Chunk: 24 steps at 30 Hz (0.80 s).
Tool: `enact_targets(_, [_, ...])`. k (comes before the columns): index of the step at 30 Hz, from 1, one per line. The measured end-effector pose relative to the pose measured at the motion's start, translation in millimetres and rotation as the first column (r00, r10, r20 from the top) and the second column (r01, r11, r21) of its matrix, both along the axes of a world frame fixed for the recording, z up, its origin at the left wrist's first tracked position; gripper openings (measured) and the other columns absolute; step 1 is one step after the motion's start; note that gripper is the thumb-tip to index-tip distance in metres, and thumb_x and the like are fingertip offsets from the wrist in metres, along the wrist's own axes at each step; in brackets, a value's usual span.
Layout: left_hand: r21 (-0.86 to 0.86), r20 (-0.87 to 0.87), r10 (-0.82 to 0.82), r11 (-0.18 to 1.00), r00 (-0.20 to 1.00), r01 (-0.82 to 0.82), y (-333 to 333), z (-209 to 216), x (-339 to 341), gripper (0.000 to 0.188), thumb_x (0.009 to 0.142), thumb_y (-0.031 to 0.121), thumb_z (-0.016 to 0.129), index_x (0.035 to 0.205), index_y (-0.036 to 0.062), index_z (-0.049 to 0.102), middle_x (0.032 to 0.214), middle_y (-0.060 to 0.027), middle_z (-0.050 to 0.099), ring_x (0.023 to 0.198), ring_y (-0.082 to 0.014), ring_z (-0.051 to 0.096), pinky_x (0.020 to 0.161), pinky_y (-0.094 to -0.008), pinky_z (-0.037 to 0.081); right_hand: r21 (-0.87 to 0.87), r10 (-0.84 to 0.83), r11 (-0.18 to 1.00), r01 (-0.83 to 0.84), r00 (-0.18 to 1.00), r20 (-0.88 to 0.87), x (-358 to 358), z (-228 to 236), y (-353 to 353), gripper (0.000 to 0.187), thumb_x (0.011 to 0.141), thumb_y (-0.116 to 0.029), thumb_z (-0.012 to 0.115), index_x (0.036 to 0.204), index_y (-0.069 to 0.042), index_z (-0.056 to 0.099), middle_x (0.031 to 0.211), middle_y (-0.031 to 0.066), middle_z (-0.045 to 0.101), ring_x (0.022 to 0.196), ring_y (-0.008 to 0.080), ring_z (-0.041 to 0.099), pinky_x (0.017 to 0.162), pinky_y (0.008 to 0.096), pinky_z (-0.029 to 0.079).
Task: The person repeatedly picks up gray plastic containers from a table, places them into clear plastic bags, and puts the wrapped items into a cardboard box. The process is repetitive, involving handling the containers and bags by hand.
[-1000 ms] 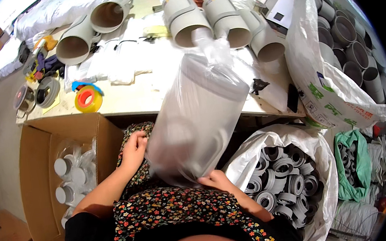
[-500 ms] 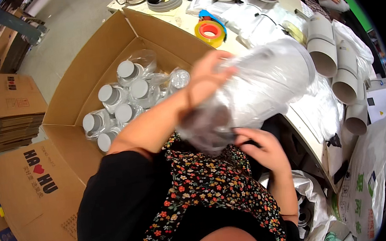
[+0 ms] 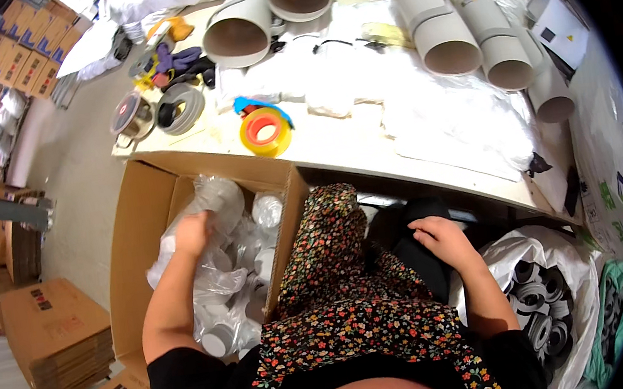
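My left hand (image 3: 194, 235) reaches down into the open cardboard box (image 3: 124, 241), its fingers closed on a white cylinder in a clear plastic bag (image 3: 223, 199). The bag's loose film spreads around my fingers and hides part of the cylinder. Below it in the box lie other bagged cylinders with pale round caps (image 3: 218, 340). At my right, my right hand (image 3: 441, 239) lies on my dark-clad knee (image 3: 423, 266), fingers stretched out, holding nothing.
Across the worktable (image 3: 352, 147) lie yellow tape rolls (image 3: 266, 131), grey pipes (image 3: 438, 31) and plastic bags. A white sack (image 3: 501, 253) of grey rings stands by my right arm. Folded cartons (image 3: 55, 327) are stacked at left.
The bagged cylinder has gone from in front of my chest into the box with my left hand. My right hand has let go and come down onto my knee. The view has turned.
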<state>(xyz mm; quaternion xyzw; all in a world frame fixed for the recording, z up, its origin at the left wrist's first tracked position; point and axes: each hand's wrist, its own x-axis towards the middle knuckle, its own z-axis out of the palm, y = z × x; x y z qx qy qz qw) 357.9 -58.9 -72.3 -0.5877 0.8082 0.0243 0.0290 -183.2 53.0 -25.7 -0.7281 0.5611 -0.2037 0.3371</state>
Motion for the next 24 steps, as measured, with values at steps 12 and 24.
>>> enact_targets(12, [0.374, 0.072, 0.128, 0.916, 0.989, -0.146, -56, -119, -98, 0.032, 0.087, 0.022, 0.039, 0.093, 0.0025, 0.064, 0.109, -0.0217, 0.058, 0.100, -0.0371, 0.055, 0.087, -0.0429, 0.043, 0.029, -0.287, 0.957, 0.288, 0.928, 0.236, -38, 8, 1, 0.020, 0.084, -0.016, 0.059, 0.099, -0.002, 0.062, 0.094, 0.0106, 0.064, 0.088, 0.0234, 0.061, 0.079, 0.0310, 0.047])
enact_targets(24, [0.091, -0.583, 0.071, 0.996, 0.809, -0.022, 11, 30, -149, 0.017, 0.082, 0.011, 0.056, 0.096, 0.0020, 0.061, 0.097, -0.0176, 0.062, 0.087, -0.0309, 0.061, 0.076, -0.0359, 0.049, 0.412, -0.297, 0.792, 0.450, -0.306, 0.905, -91, 79, -278, 0.027, 0.090, -0.012, 0.049, 0.111, 0.004, 0.045, 0.107, 0.0164, 0.054, 0.096, 0.0264, 0.057, 0.082, 0.0429, 0.052])
